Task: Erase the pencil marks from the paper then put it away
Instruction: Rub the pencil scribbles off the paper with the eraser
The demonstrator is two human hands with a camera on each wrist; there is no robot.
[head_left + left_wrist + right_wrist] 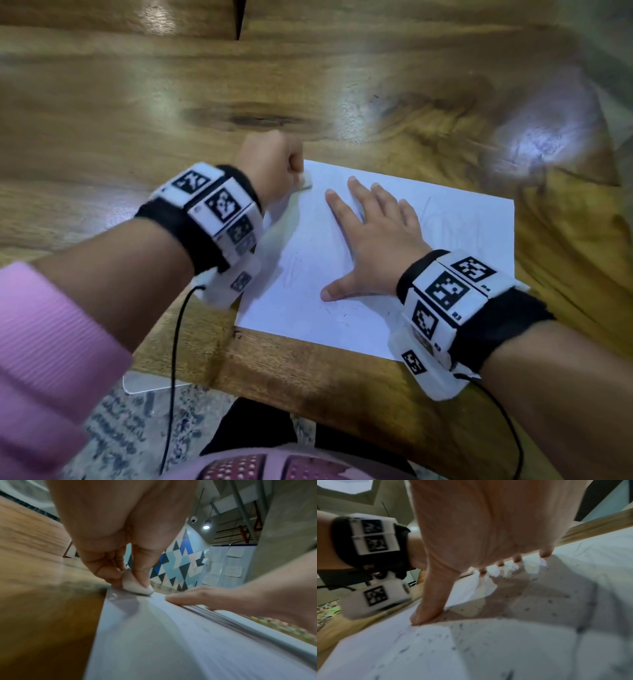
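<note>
Flat R hand [373, 240], L hand [270, 164] pinching eraser [135, 584]

Both forearms reach forward over the tabletop's near edge, each wrist wrapped in a black band carrying white blocks with black-and-white square markers. The left arm wears a pink sleeve [41, 346] pushed back from the wrist. The left hand [270, 164] is curled into a loose fist, knuckles up, its grip a pinch between thumb and fingertips [109, 573] pointing down at the surface. The right hand [373, 236] lies palm down and flat, fingers straight and slightly spread, thumb [428, 608] stretched out sideways towards the left arm, its tip pressing down. A thin black cable hangs from each wrist band.
</note>
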